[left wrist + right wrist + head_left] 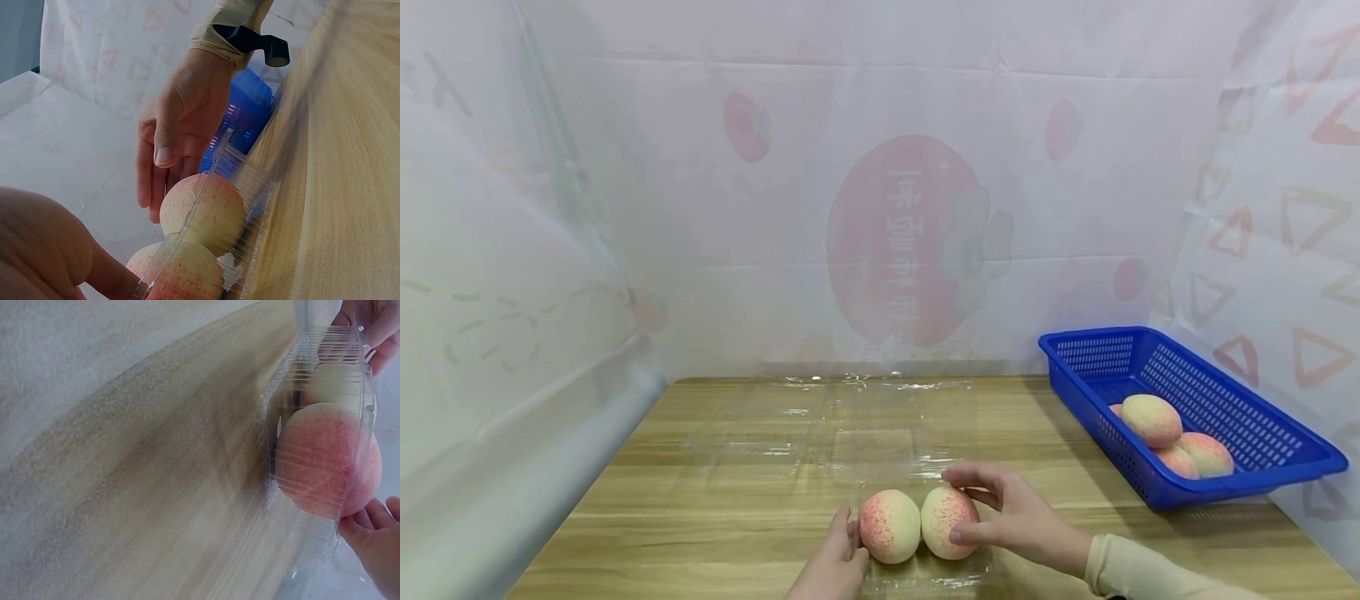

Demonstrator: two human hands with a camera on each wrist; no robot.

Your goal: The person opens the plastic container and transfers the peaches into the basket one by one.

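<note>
Two pink-and-cream peaches sit side by side in a clear plastic clamshell box (331,340) near the table's front. My left hand (833,557) grips the box's left rim, beside the left peach (890,527). Around the right peach (946,521) curve the thumb and fingers of my right hand (1018,521), the thumb on its near side. From the left wrist view, the right hand (187,119) hangs over the box's far end. In the right wrist view, the right hand's fingertips touch the pink side of its peach (322,462).
A blue perforated basket (1078,400) stands at the right, holding several peaches (1150,419). The box's clear lid and other transparent packaging (767,433) spread behind the hands on the wooden table (647,533). Printed white sheets (685,208) enclose the back and sides.
</note>
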